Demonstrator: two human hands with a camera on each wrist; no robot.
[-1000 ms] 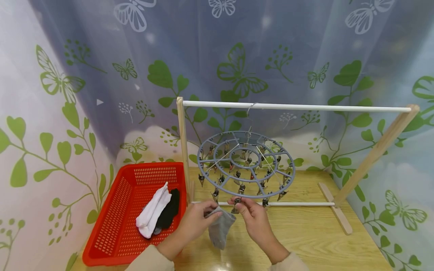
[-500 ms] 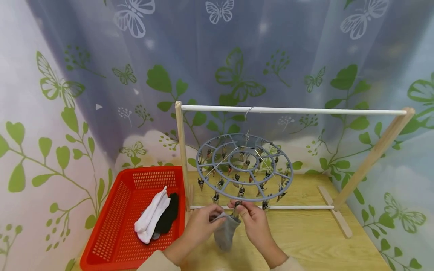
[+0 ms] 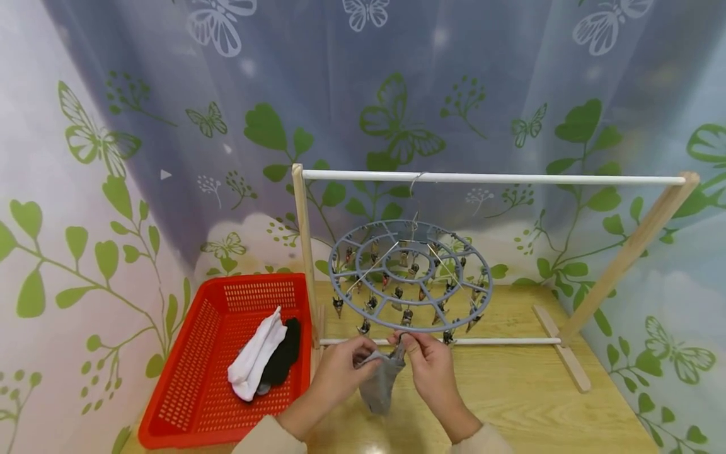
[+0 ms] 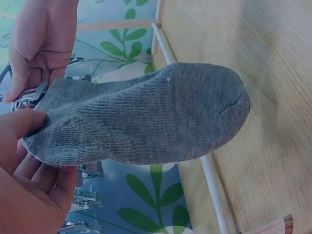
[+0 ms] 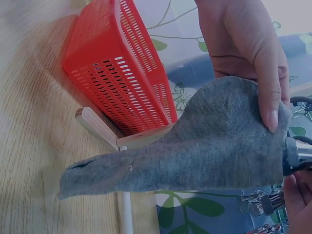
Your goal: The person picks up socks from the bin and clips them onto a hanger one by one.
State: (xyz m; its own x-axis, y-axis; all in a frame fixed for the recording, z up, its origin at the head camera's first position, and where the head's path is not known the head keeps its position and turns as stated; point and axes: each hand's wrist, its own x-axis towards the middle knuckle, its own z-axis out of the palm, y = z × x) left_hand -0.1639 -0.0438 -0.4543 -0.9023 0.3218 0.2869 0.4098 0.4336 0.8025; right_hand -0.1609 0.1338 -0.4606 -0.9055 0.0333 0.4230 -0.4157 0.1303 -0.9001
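Note:
A grey ankle sock [image 3: 379,389] hangs toe down below the front rim of a round clip hanger [image 3: 422,330]. My left hand [image 3: 342,373] pinches its cuff between thumb and fingers. My right hand [image 3: 435,371] holds a metal clip [image 5: 296,155] at the other side of the cuff. In the right wrist view the clip meets the sock's edge; whether its jaws grip the fabric cannot be told. The left wrist view shows the whole sock [image 4: 146,114] stretched out, with the right hand [image 4: 44,44] beyond it.
A red perforated basket [image 3: 181,353] on the left holds a white sock [image 3: 258,356] and dark fabric [image 3: 282,356]. The hanger hooks on a white rail [image 3: 510,178] with wooden posts [image 3: 629,258]. Several other clips dangle around the hands. A patterned curtain stands behind.
The sock has moved slightly right, its cuff coming to the clip in my right hand. Both hands keep their holds, and the left has shifted right with the sock.

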